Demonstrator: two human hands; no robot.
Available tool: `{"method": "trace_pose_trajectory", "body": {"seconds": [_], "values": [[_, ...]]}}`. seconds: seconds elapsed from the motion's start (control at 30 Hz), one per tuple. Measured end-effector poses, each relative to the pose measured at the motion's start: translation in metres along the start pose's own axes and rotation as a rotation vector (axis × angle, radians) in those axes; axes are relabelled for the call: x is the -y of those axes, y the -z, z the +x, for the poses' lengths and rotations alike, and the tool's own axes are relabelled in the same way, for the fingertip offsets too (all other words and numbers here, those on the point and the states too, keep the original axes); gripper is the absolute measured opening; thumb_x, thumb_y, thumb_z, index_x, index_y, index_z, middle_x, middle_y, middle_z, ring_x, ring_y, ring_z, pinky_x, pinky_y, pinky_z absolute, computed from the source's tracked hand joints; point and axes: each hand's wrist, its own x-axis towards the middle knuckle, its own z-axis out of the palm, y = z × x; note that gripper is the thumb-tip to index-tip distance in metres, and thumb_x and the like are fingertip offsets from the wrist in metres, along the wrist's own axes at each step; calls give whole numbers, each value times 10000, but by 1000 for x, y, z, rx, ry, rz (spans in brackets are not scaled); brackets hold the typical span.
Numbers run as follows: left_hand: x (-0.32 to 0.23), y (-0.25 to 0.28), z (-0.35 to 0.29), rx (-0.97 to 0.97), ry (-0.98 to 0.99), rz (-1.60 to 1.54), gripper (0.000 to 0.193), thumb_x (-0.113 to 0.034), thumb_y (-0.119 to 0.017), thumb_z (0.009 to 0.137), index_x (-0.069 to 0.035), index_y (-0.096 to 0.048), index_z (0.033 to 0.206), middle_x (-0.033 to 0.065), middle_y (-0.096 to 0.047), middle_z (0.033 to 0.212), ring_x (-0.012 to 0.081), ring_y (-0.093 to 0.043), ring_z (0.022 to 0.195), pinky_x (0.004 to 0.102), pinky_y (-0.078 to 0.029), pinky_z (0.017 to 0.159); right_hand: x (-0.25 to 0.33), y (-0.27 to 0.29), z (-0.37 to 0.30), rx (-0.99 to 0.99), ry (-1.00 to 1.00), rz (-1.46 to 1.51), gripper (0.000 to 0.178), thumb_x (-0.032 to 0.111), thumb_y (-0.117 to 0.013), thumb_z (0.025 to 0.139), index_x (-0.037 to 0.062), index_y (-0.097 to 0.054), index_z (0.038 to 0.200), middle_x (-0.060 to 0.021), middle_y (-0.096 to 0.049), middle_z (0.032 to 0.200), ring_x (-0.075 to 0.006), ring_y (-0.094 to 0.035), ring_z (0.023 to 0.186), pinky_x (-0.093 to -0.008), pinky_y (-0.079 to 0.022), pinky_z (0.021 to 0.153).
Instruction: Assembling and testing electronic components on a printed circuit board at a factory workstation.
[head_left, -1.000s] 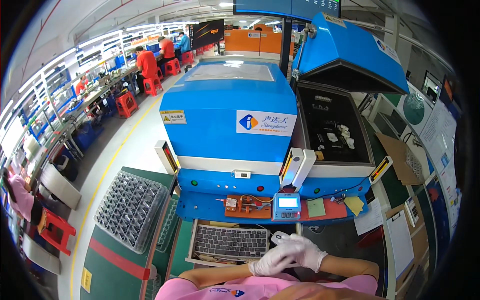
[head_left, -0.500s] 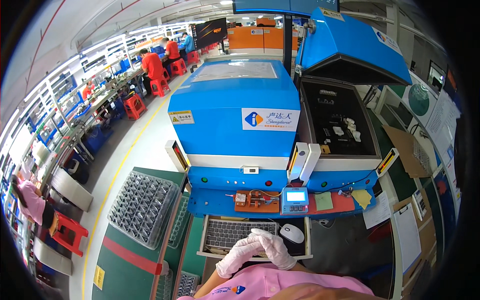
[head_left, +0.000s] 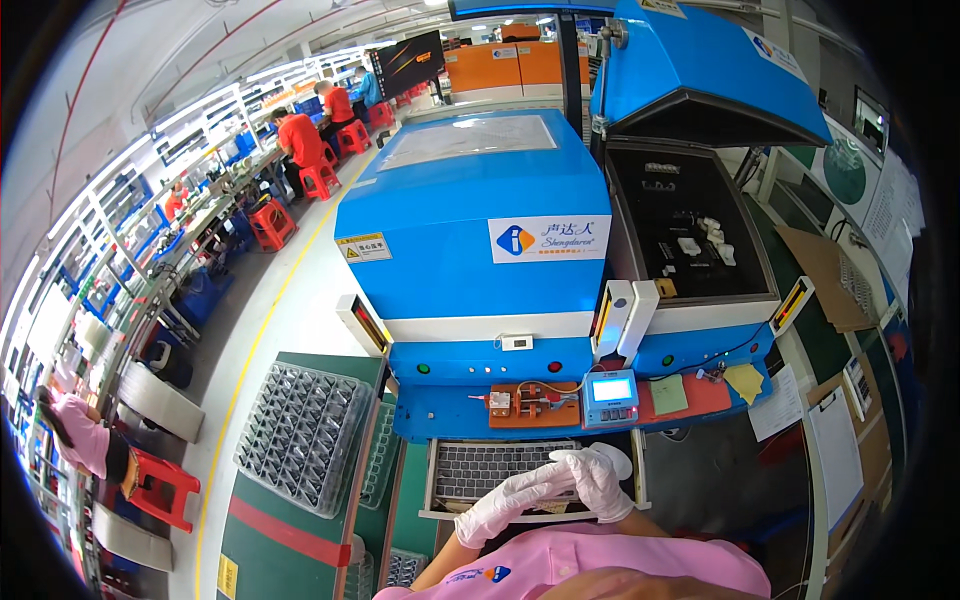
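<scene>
In front of my chest, my left hand (head_left: 508, 503) and my right hand (head_left: 600, 484), both in white gloves, rest against each other. The left fingers stretch out toward the right palm, and the right fingers lie flat along them. No object shows between them, though the palms are hidden. Just beneath are a grey keyboard (head_left: 490, 466) and a white mouse (head_left: 616, 459) in a pulled-out drawer (head_left: 429, 497). My right hand covers part of the mouse from view.
A blue machine (head_left: 460, 280) stands ahead, its right-hand lid (head_left: 700, 70) raised. An orange fixture (head_left: 535, 404) and a small control box (head_left: 610, 398) sit on its front ledge. At left, clear plastic trays (head_left: 302, 435) lie on a green table (head_left: 290, 500). A clipboard (head_left: 838, 455) is at right.
The view has shifted, so the scene sits further right and slightly lower at the front. My hands stay together and now overlap the mouse.
</scene>
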Motion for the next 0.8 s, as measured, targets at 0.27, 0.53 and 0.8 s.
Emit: {"method": "trace_pose_trajectory", "body": {"seconds": [0.27, 0.53, 0.8], "values": [[2, 8, 7, -12, 59, 163, 560, -267, -514, 1046, 5, -384, 1518, 135, -457, 1521, 234, -420, 1419, 376, -295, 1195, -3, 7, 1, 47, -13, -57, 201, 115, -553, 1003, 15, -709, 1082, -114, -737, 946, -261, -684, 776, -365, -530, 731], [-2, -3, -1, 27, 43, 62, 572, -264, -522, 1042, -26, -367, 1538, 111, -446, 1541, 216, -404, 1434, 351, -280, 1198, 12, 18, 7, -24, 65, -120, 204, 126, -526, 1021, 15, -685, 1084, -133, -723, 961, -276, -689, 859, -369, -538, 757], [-28, -10, -16, -32, 14, 331, 642, -321, -528, 1021, -38, -326, 1561, 123, -413, 1571, 231, -361, 1461, 380, -237, 1209, 198, 131, -39, -417, 354, -545, 474, 82, -572, 875, 9, -511, 1340, -179, -549, 1299, -276, -558, 1188, -387, -412, 1056]]}}
